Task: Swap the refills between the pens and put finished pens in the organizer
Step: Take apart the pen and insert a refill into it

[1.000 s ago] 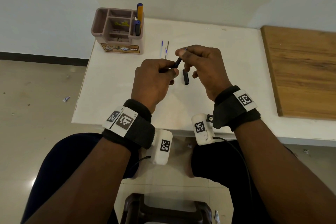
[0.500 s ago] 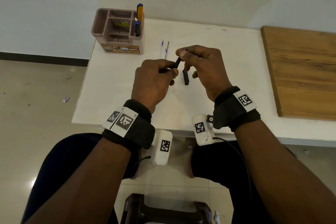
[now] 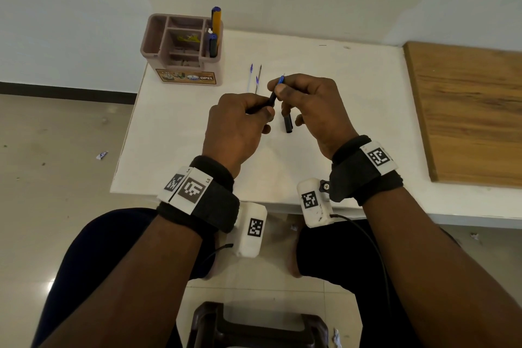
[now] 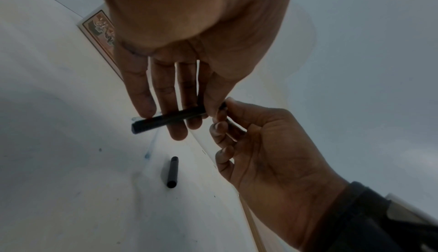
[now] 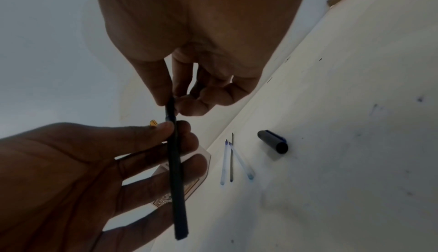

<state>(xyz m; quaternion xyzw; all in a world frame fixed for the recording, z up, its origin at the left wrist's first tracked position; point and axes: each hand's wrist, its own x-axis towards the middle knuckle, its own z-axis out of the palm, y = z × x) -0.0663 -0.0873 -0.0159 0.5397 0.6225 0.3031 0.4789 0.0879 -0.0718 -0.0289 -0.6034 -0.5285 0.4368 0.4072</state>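
Black plastic is what you are working with: from the head view, your left hand (image 3: 240, 118) wraps the black pen barrel (image 3: 272, 99) above the middle of the tabletop (image 3: 353, 87), while your right hand (image 3: 310, 102) pinches its front end, where a blue refill tip (image 3: 281, 80) pokes out. The cap (image 3: 288, 123) lies on the tabletop under your hands, three loose refills (image 3: 255, 79) lie beyond them toward the far edge, and the organizer (image 3: 180, 48) stands at the far left corner with pens already in it. From the left wrist view, your left fingers (image 4: 166, 94) lie along the barrel and the thumb clamps it, and the right fingertips close on the end beside them. From the right wrist view, your right thumb and forefinger squeeze the nose of the barrel just above the left thumb. The barrel looks light, stiff and smooth, so likely to roll or slip; grip it mid-length. The refills look thin and bendable, so take them near the tip end and push straight.
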